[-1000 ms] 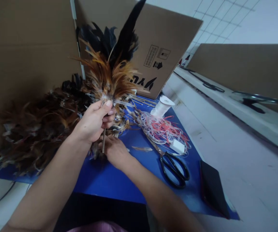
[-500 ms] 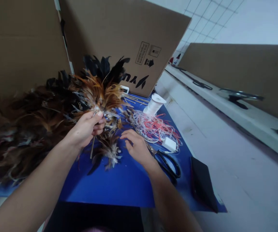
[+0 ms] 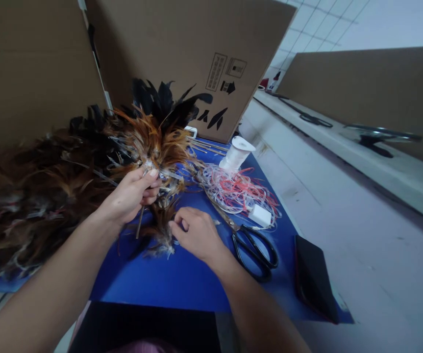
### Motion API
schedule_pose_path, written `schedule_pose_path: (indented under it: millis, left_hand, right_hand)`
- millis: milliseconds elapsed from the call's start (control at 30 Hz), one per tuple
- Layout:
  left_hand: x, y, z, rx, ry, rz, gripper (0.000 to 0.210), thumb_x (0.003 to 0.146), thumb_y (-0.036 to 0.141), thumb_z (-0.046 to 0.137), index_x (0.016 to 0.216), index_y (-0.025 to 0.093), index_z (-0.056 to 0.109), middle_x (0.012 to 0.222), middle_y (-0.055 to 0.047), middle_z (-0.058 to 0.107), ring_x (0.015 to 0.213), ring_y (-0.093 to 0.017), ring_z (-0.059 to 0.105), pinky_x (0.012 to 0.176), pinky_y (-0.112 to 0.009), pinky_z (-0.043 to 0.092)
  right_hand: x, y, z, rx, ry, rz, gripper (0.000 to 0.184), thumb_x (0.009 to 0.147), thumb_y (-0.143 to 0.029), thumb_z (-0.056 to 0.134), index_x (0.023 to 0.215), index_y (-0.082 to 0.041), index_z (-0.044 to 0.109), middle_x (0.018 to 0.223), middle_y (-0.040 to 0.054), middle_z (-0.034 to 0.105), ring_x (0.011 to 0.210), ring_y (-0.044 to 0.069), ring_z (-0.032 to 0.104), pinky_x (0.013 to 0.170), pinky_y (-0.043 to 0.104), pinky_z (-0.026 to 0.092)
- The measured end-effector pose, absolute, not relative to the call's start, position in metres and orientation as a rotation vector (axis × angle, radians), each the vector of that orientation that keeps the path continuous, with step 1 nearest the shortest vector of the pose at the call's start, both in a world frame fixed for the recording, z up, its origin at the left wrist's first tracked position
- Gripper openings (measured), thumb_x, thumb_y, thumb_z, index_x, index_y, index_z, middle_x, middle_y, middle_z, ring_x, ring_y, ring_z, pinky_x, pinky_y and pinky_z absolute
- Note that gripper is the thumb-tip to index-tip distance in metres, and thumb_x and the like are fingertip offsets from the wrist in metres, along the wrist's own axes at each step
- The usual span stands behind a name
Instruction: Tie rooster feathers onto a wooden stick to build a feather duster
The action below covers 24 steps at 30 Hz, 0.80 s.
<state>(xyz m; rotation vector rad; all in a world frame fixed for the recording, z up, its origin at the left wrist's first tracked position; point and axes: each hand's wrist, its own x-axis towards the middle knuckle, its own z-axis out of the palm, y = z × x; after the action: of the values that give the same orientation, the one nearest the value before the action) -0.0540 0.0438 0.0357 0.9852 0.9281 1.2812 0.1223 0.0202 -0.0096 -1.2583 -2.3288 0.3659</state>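
Note:
My left hand (image 3: 137, 189) is closed around the base of a feather bunch (image 3: 154, 135), orange-brown below with long black feathers fanned at the top. A thin stick (image 3: 139, 223) sticks out beneath that hand. My right hand (image 3: 198, 233) is lower and to the right, thumb and fingers pinched at the edge of small loose brown and grey feathers (image 3: 161, 235) on the blue tabletop (image 3: 152, 289). Its fingertips partly hide what they grip. Black-handled scissors (image 3: 255, 250) lie just right of this hand, blades toward the back.
A large pile of brown feathers (image 3: 42, 196) covers the left side. Tangled clear and red plastic strips (image 3: 229, 189), a white spool (image 3: 237, 153) and a white adapter (image 3: 261, 215) lie at right. A dark phone-like case (image 3: 316, 277) rests near the right edge. Cardboard (image 3: 182, 44) stands behind.
My right hand has moved left and down to the loose feathers, its fingers drawing closed. My left hand keeps hold of the bunch, nearly still. The view has shifted slightly.

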Motion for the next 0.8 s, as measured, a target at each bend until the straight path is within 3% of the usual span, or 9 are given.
schedule_pose_path:
  millis: [167,267,367,500,700,800]
  left_hand:
    - [-0.055,0.044,0.035,0.977,0.915,1.27,0.034,0.075,0.034,0.066,0.068,0.017,0.037,0.061,0.006,0.036,0.043,-0.001,0.025,0.037,-0.012,0.016]
    - [-0.055,0.044,0.035,0.986,0.905,1.267,0.033,0.077,0.034,0.065,0.068,0.018,0.036,0.061,0.006,0.036,0.043,-0.001,0.025,0.038,-0.012,0.017]
    - [-0.054,0.044,0.035,0.995,0.925,1.272,0.033,0.077,0.034,0.064,0.068,0.018,0.036,0.061,0.006,0.035,0.043,-0.002,0.025,0.038,-0.013,0.017]
    - [-0.053,0.045,0.034,0.986,0.941,1.265,0.034,0.077,0.035,0.064,0.068,0.018,0.036,0.06,0.006,0.035,0.042,-0.001,0.025,0.038,-0.013,0.016]
    - [-0.052,0.045,0.028,0.979,0.966,1.289,0.035,0.074,0.038,0.067,0.065,0.016,0.04,0.057,0.006,0.036,0.042,-0.002,0.026,0.037,-0.014,0.019]
    - [-0.051,0.045,0.029,0.982,0.943,1.28,0.034,0.074,0.035,0.067,0.066,0.016,0.041,0.057,0.007,0.035,0.041,-0.001,0.025,0.038,-0.013,0.018]
  right_hand:
    - [0.117,0.01,-0.008,-1.212,-2.463,0.419,0.019,0.078,-0.036,0.061,0.069,-0.019,0.058,0.071,0.0003,0.062,0.064,0.013,0.054,0.059,0.025,0.033]
    - [0.119,0.011,-0.009,-1.228,-2.533,0.505,0.011,0.074,-0.025,0.063,0.066,-0.019,0.059,0.065,-0.0005,0.06,0.059,0.012,0.051,0.057,0.025,0.031]
    - [0.128,0.018,-0.005,-1.183,-2.375,0.741,0.008,0.073,-0.019,0.061,0.066,-0.018,0.059,0.061,-0.0031,0.055,0.056,0.009,0.047,0.055,0.022,0.032]
    - [0.142,0.026,0.008,-1.161,-1.999,1.203,0.008,0.074,-0.024,0.06,0.07,-0.017,0.057,0.055,-0.0063,0.049,0.048,0.006,0.042,0.048,0.019,0.032]
    - [0.151,0.031,0.017,-1.049,-1.653,1.568,0.032,0.068,-0.025,0.07,0.095,-0.017,0.054,0.057,-0.005,0.058,0.049,0.01,0.056,0.042,0.018,0.037]
    - [0.152,0.033,0.016,-0.997,-1.607,1.6,0.025,0.068,-0.028,0.07,0.086,-0.014,0.058,0.057,-0.0019,0.06,0.049,0.01,0.056,0.04,0.018,0.037]
